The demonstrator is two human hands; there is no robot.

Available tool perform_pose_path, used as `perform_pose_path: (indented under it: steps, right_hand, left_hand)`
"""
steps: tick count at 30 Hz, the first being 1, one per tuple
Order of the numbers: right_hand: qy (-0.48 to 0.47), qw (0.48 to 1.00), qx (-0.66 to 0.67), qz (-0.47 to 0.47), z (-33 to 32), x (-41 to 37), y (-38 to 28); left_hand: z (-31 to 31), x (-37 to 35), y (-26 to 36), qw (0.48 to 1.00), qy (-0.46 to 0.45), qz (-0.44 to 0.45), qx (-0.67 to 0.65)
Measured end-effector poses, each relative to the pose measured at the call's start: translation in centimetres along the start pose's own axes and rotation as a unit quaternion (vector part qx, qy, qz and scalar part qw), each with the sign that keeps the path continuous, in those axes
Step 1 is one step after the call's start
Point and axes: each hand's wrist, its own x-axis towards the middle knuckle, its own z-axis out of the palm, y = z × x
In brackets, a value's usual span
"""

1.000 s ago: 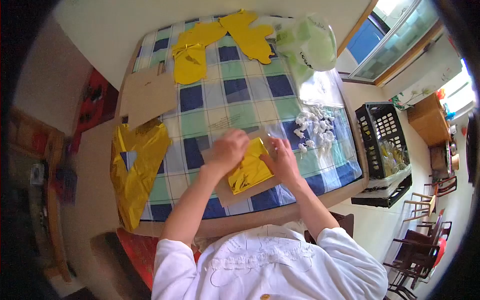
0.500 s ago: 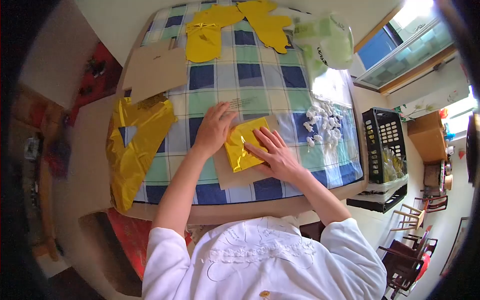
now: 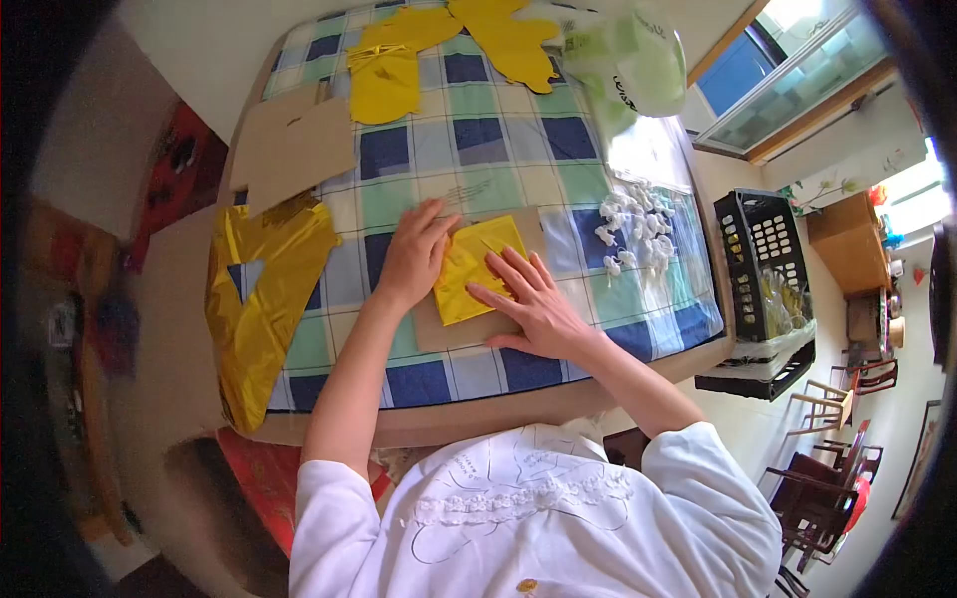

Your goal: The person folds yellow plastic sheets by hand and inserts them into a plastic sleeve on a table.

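A folded square of shiny yellow foil (image 3: 464, 255) lies on a piece of brown cardboard (image 3: 447, 335), near the front of the cloth-covered table. My right hand (image 3: 536, 304) rests flat over the square's right part with its fingers spread; the foil's lower right corner is hidden under it. At the left edge of the foil is my left hand (image 3: 411, 257), its fingers stretched forward and the thumb side against the square. Neither hand grips anything. Faint print on a clear plastic sheet (image 3: 467, 189) shows just beyond the foil.
Gold foil bags (image 3: 271, 299) and cardboard sheets (image 3: 294, 145) lie at the left. More yellow foil pieces (image 3: 384, 85) are at the back. White crumpled bits (image 3: 638, 224) and a green-white plastic bag (image 3: 633, 65) sit on the right. Black crates (image 3: 763, 269) stand beyond the table's right edge.
The view has shifted a little, moving the scene left and up. My right hand has slid slightly to the right over the foil. My left hand stays at the foil's left edge.
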Motion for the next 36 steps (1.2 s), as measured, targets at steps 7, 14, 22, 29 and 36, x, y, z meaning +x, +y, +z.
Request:
perform_pose_path:
  steps: [7,14,22,29,36]
  right_hand:
    - [0.018,1.000,0.007,0.012,0.0,-1.0,0.5]
    - [0.026,0.999,0.008,0.029,0.1,-1.0,0.2]
    - [0.038,0.998,-0.004,0.052,0.2,-1.4,-0.1]
    - [0.041,0.997,0.025,0.059,-0.3,-1.7,-0.3]
    - [0.065,0.995,0.064,0.045,-1.1,-3.5,0.6]
  left_hand:
    - [-1.2,-1.6,-1.2,0.991,0.074,-0.091,0.069]
    - [-2.7,-4.7,1.4,0.987,-0.008,-0.112,0.118]
    - [-3.3,-4.6,2.1,0.986,-0.014,-0.160,0.043]
    - [-2.6,-6.2,3.1,0.990,0.013,-0.097,0.102]
    - [-2.0,0.0,3.4,0.997,-0.002,-0.048,0.064]
